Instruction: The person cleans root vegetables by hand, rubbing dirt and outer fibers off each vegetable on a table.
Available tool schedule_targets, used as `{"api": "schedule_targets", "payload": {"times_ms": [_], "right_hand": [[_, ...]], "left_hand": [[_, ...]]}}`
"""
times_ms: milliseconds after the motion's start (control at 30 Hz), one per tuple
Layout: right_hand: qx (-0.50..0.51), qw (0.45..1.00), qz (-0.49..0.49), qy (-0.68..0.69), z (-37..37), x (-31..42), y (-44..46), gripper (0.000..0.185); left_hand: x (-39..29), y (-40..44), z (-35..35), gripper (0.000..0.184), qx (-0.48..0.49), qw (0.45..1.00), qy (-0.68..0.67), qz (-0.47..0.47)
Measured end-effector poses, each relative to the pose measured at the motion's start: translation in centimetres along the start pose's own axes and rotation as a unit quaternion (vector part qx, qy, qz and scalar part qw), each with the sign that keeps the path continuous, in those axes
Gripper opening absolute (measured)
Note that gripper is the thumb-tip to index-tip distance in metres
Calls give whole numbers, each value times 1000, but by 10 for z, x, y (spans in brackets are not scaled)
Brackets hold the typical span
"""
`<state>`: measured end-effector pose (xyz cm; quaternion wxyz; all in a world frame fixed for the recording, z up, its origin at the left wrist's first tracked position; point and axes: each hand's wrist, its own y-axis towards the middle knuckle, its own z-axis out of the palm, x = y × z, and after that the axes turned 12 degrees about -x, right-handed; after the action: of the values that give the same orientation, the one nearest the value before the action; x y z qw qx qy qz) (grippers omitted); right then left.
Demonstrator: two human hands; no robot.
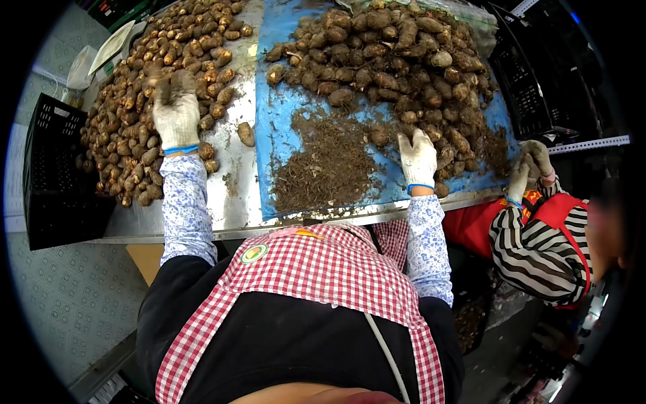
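My left hand [176, 116], in a white knit glove with soiled fingers, is over a spread of cleaned brown taro corms [145, 128] on the metal table. Its fingertips are smeared by motion, so whether they hold anything is unclear. My right hand [418, 160], also gloved, is at the near edge of a heap of hairy, soil-covered taros [404, 60] on a blue sheet [269, 135]. Its fingers are apart at the tips and nothing shows between them. One loose taro [378, 135] lies just left of that hand.
A mound of root hairs and soil [326, 161] lies on the sheet. Black crates stand at the left [57, 175] and right [521, 74]. A scale [114, 46] sits at the back left. A co-worker's gloved hands [528, 168] are at the table's right end.
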<state>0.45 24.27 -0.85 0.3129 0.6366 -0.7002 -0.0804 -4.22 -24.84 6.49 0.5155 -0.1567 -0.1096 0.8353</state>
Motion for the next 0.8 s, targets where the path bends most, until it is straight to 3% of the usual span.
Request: {"api": "schedule_targets", "payload": {"times_ms": [33,100,133,200,267,333,367,433,500,533,633,667,700,733,800], "right_hand": [[83,996,7,-38,-8,15,10,31],[152,982,-55,-101,-5,41,20,37],[187,968,-72,-151,5,49,21,42],[183,973,-93,-110,30,39,12,44],[205,978,-36,-34,27,46,17,46],[282,957,74,5,2,72,27,48],[276,959,35,51,-14,80,25,49],[146,935,-42,319,18,58,1,44],[89,933,-104,334,-25,93,13,38],[58,929,-135,340,-42,104,14,35],[41,960,1,277,-41,86,0,23],[-4,917,47,396,-41,86,-2,16],[-8,922,102,372,-48,84,-5,13],[-37,803,258,535,-41,81,-9,15],[18,684,288,670,-34,80,-16,22]], "left_hand": [[4,2,3,16,-49,998,-22,25],[20,6,-12,15,-32,988,-68,-134],[48,-26,3,16,-76,991,63,-90],[82,-48,-5,23,-69,969,212,-109],[102,-57,-15,46,167,868,457,-96],[129,-71,-12,55,252,726,638,-44],[146,-85,-5,56,279,634,721,2],[172,-102,4,58,314,545,766,-132],[180,-109,-28,46,424,622,635,-173],[181,-108,-31,45,405,639,613,-227],[185,-115,-41,47,310,723,522,-331],[184,-122,-43,48,269,753,486,-355],[181,-127,-43,48,241,765,485,-350],[179,-133,-37,48,214,776,484,-344],[178,-141,-34,48,159,789,496,-326]]}}
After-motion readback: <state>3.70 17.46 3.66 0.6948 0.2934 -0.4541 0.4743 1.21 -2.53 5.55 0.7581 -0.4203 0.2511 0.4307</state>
